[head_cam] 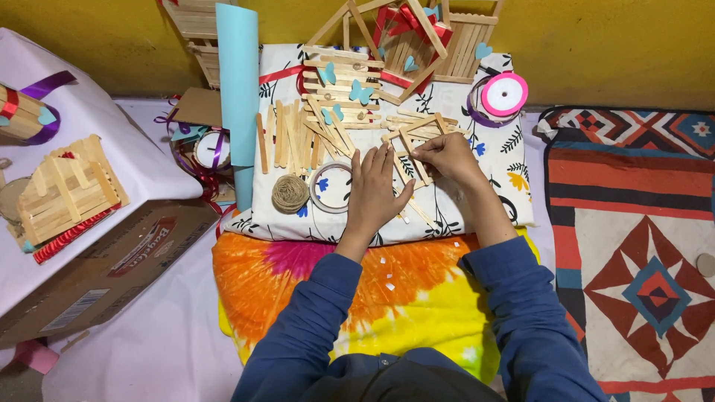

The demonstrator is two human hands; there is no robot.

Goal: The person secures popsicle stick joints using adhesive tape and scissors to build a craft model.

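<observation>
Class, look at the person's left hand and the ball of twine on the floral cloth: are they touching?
Apart. The head view shows the left hand flat on the floral cloth, with a tape ring lying between it and the ball of twine.

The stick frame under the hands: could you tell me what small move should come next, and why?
Probably press the stick pinched by the right hand down onto the frame, keeping the left hand flat beside it. The stick looks laid across the frame but is not yet released, and the left hand lies on the cloth, well placed to steady things.
</observation>
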